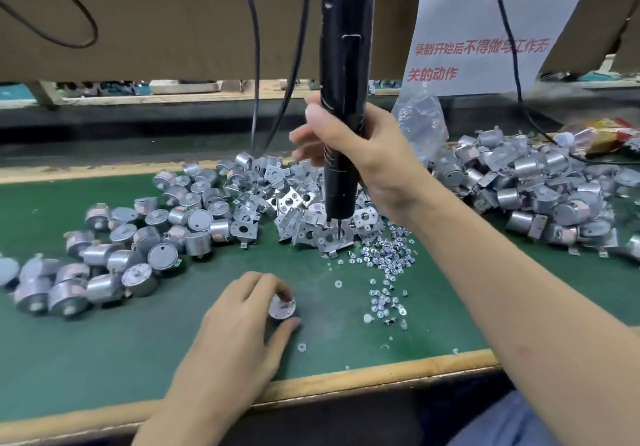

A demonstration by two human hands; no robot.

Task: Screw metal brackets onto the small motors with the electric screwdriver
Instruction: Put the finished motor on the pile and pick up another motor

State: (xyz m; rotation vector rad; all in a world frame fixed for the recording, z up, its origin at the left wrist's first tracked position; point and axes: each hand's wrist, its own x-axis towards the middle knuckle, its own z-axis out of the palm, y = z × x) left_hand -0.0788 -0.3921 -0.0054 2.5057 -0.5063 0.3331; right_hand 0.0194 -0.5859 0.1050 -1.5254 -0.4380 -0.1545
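Observation:
My right hand grips the black electric screwdriver, which hangs upright from above; its bit tip points down over the heap of metal brackets. My left hand holds a small round silver motor on the green mat, fingers and thumb curled round it. Loose small screws lie scattered to the right of that motor. No bracket is visible on the held motor.
A pile of bare motors covers the mat's left. Motors with brackets on them are heaped at the right. Black cables hang at the back, beside a paper notice. The wooden table edge runs near me.

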